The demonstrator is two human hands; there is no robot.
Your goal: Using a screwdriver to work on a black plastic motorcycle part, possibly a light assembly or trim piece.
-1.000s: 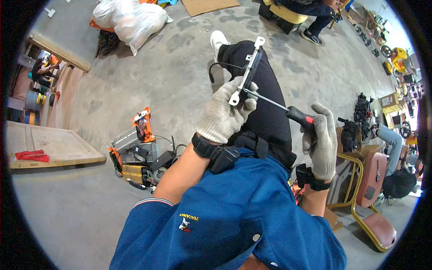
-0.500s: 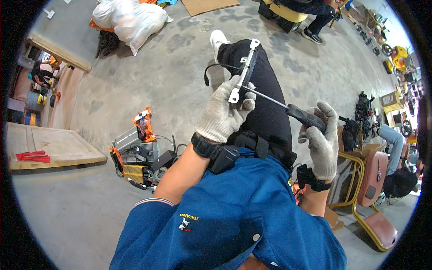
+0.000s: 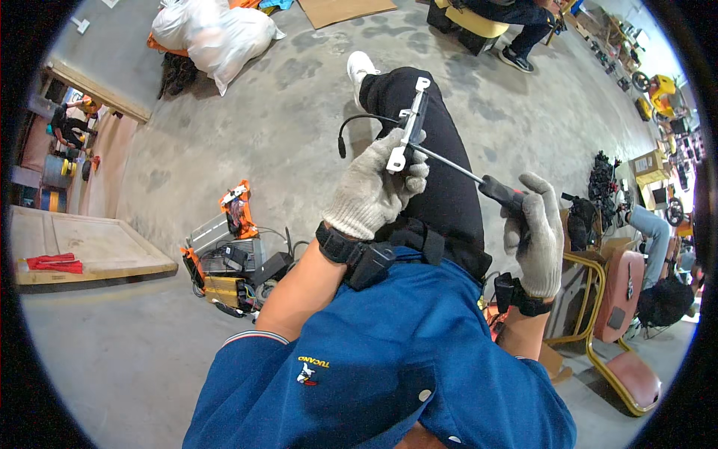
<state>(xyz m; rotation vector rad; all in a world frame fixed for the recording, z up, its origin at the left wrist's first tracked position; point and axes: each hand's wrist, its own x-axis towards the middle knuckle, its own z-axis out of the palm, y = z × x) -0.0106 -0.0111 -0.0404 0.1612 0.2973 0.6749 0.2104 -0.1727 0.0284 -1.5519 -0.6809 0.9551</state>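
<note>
My left hand (image 3: 372, 187), in a light knit glove, grips the near end of a narrow black device with a white metal bracket (image 3: 409, 123) along it. The bracket has a holed tab at each end, and a short black cable (image 3: 357, 117) curls off its left side. Above my black-trousered leg, my right hand (image 3: 537, 224), gloved too, is closed round the dark handle of a screwdriver (image 3: 497, 192). The shaft points up and left, its tip at the device's side just beside my left fingers. Exactly what the tip touches is too small to tell.
On the floor to my left lies a pile of electronic parts (image 3: 235, 258) with cables and orange pieces. Beyond it is a wooden panel (image 3: 90, 243) with red gloves. A folding chair (image 3: 621, 329) stands at right, a white sack (image 3: 217, 37) at far left. Another person (image 3: 516, 30) sits ahead.
My right fingers have shifted round the screwdriver handle, whose grip now looks turned. The bracketed device has moved slightly down and right, tilting a little.
</note>
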